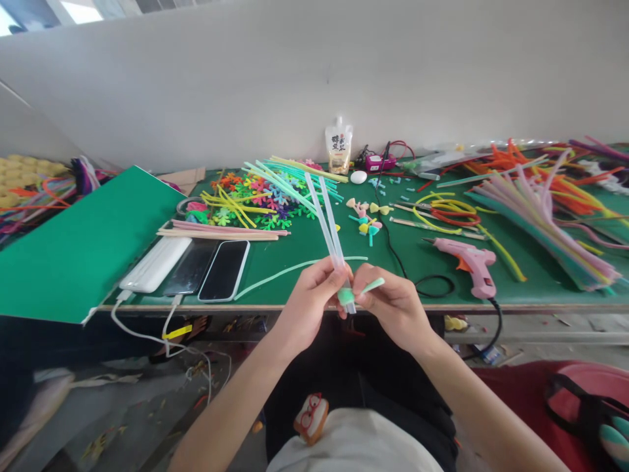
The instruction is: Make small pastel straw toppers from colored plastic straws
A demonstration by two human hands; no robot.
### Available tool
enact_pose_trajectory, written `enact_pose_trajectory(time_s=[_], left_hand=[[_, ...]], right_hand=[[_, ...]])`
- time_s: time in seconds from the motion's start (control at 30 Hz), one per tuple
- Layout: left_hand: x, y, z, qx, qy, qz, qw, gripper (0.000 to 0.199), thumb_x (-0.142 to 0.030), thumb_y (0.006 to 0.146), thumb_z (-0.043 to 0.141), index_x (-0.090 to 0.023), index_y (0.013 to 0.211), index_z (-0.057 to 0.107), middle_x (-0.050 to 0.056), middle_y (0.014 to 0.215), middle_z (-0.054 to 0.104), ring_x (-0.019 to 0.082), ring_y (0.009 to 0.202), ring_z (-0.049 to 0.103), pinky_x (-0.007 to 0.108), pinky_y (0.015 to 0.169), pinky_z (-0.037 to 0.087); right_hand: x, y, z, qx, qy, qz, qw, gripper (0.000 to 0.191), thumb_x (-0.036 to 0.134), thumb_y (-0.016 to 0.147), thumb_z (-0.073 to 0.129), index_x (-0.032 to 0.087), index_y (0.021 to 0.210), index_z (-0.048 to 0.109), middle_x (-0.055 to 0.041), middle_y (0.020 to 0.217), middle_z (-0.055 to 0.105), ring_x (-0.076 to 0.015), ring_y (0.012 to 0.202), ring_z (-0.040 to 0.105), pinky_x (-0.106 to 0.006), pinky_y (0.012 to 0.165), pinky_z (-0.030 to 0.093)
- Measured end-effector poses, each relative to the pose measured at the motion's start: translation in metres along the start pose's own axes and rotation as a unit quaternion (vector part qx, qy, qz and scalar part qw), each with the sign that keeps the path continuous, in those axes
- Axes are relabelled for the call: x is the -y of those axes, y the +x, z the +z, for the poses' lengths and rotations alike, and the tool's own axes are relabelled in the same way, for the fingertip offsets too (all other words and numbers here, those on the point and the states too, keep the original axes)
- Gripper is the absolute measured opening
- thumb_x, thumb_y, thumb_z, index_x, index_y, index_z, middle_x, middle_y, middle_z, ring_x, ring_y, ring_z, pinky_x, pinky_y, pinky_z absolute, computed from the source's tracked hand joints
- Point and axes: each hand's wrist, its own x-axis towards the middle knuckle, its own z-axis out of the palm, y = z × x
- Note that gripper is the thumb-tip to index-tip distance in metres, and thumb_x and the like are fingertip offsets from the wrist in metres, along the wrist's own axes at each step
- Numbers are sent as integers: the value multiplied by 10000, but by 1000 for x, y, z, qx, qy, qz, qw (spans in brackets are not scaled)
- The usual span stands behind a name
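Note:
My left hand [319, 285] pinches two translucent whitish sticks [330, 226], which lean away from me and spread apart at the top. Around their lower part a light green fuzzy strip [346, 296] is wrapped. The strip's loose end [373, 286] is between the fingers of my right hand [388, 298], just right of the sticks. Both hands are over the table's front edge. A separate pale green pipe cleaner [295, 267] lies on the green table behind my left hand.
A pink glue gun [469, 262] with a black cord lies at right, near bundled pipe cleaners [545, 223]. Phones [225, 270] and a white power bank [156, 264] are at left. Colourful snowflake pieces [275, 196], small bows [371, 226] and a pouch [339, 147] stand or lie farther back.

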Motion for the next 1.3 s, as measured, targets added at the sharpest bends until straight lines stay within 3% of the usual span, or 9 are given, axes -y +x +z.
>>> enact_pose_trajectory(time_s=[0.3, 0.43, 0.53, 0.6, 0.67, 0.83, 0.97, 1.17, 1.3], left_hand=[[4, 5, -4, -4, -6, -48, 999, 306, -426, 742, 601, -150, 683, 483, -47, 561, 432, 53, 458, 432, 156, 406, 394], [5, 4, -10, -9, 101, -12, 995, 316, -461, 769, 549, -160, 721, 466, -40, 617, 427, 67, 515, 447, 175, 455, 417], [4, 4, -16, 50, 233, -4, 971, 284, -442, 821, 476, -159, 810, 491, -22, 686, 464, 68, 524, 450, 185, 480, 395], [4, 4, -18, 88, 304, -6, 949, 275, -424, 841, 446, -156, 811, 497, -30, 655, 438, 64, 507, 413, 185, 466, 332], [7, 5, -19, 85, 341, 2, 936, 282, -419, 847, 437, -153, 771, 491, -41, 615, 384, 66, 513, 365, 193, 466, 271], [21, 5, -17, 37, 380, 22, 924, 341, -448, 864, 383, -152, 721, 474, -47, 571, 362, 83, 531, 340, 222, 500, 243], [30, 5, -16, 3, 379, 49, 924, 355, -433, 883, 342, -169, 648, 384, -54, 545, 328, 83, 517, 314, 226, 503, 229], [32, 10, -14, 29, 353, 62, 933, 366, -422, 885, 347, -176, 614, 332, -61, 535, 283, 75, 505, 274, 221, 487, 206], [35, 7, -16, 24, 347, 72, 935, 366, -409, 882, 361, -173, 603, 335, -62, 531, 266, 72, 502, 261, 223, 488, 199]], right_hand=[[-8, 0, -4, -21, -22, 34, 999, 150, 315, 750, 644, 189, 755, 563, -1, 722, 537, -125, 632, 557, -293, 627, 504], [-8, 3, -10, -48, 28, 51, 997, 309, 337, 665, 716, 198, 874, 535, -1, 771, 548, -128, 696, 549, -280, 671, 475], [-5, 11, -14, -56, 39, 68, 995, 424, 419, 673, 688, 190, 993, 530, -17, 824, 550, -118, 702, 515, -247, 640, 436], [-4, 17, -14, -67, 8, 95, 993, 374, 420, 710, 651, 166, 969, 557, -11, 779, 541, -103, 658, 485, -226, 599, 405], [-5, 21, -13, -91, -32, 104, 990, 275, 385, 731, 633, 149, 861, 579, 7, 701, 515, -89, 614, 452, -209, 557, 367], [-15, 25, -8, -208, -77, 52, 974, 188, 331, 773, 582, 159, 725, 522, 64, 555, 358, -56, 488, 302, -199, 451, 241], [-21, 23, -9, -249, -86, 9, 965, 163, 309, 801, 549, 170, 730, 503, 67, 554, 342, -54, 482, 296, -198, 444, 236], [-29, 20, -8, -316, -76, -46, 945, 149, 293, 801, 548, 168, 721, 531, 68, 539, 380, -50, 481, 331, -184, 450, 276], [-19, 24, -15, -373, -46, -67, 924, 137, 276, 754, 578, 169, 685, 527, 76, 517, 374, -45, 463, 335, -173, 432, 281]])
